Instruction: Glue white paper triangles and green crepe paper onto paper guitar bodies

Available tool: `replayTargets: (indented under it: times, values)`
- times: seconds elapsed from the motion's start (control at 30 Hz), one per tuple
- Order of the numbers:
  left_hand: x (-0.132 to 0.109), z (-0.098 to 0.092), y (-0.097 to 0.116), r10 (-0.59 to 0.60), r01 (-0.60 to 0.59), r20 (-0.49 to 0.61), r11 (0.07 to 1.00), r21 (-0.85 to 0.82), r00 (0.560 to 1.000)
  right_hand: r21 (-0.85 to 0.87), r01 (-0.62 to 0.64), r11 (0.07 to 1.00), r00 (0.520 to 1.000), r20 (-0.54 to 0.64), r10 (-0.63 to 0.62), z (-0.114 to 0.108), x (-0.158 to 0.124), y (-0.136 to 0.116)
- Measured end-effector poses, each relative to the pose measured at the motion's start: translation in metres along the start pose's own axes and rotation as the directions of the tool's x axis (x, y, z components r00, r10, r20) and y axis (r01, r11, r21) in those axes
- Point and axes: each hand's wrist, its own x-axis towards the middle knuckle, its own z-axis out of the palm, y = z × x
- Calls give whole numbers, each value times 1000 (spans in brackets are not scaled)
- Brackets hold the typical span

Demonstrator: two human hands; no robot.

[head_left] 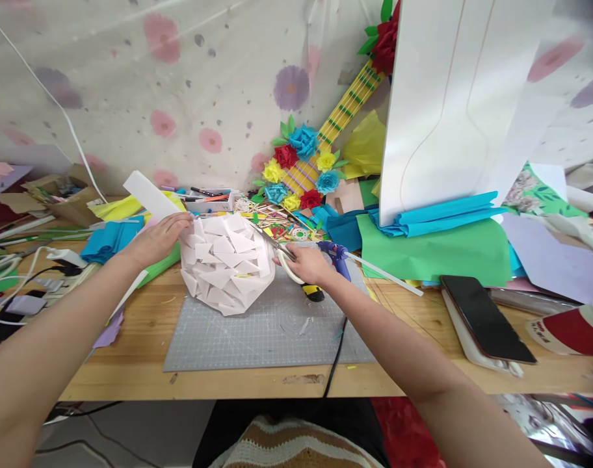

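Note:
A rounded white paper shape (225,266), covered in folded triangular pieces, sits on a grey cutting mat (257,335). My left hand (157,239) rests against its upper left side with fingers curled on the paper. My right hand (306,263) grips white-handled scissors (277,250), whose blades point left at the shape's upper right edge. A blue glue gun (336,255) lies just behind my right hand.
A paper guitar (320,146) with coloured paper flowers leans on the back wall. A large white card (452,97) stands at right above blue and green sheets (437,250). A phone (486,318) and a red cup (577,328) lie right. Pens and paper clutter the left.

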Motion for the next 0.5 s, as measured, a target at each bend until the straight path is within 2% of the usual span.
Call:
replayTargets:
  times: [0.33,0.5]
  values:
    - [3,0,2,5,-5,5,1000,2,1000,-57,17,998,999,-28,-18,0,0,3]
    - [6,-10,5,-26,25,58,1000,17,998,-6,1,1000,998,-56,-1,3,-2,8]
